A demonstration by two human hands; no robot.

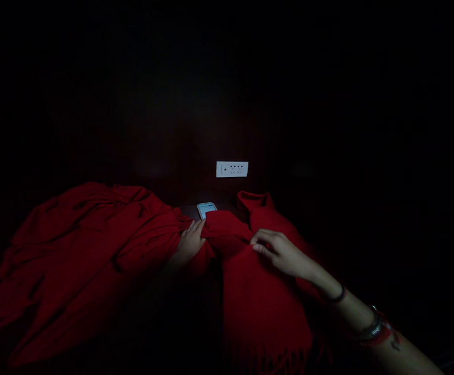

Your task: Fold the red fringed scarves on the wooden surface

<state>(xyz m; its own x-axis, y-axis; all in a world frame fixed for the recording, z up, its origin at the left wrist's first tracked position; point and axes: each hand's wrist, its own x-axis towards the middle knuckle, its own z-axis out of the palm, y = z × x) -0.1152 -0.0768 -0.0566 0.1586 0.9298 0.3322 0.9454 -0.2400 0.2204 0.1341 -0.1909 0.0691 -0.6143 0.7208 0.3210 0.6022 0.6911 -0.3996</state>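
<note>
the left hand (pixel 191 240) is lying flat and open on the red cloth (pixel 94 250), pinning a fold at the middle, while the right hand (pixel 277 249) is pinching the same cloth between curled fingers, just to the right. the cloth is spreading across the dark surface, bunched far left and hanging near right (fringe showing at its near edge). keeping the pinned fold still while pulling evenly would likely serve best. a phone (pixel 206 209) is lying just beyond, under a wall socket (pixel 232 169). no containers are showing.
</note>
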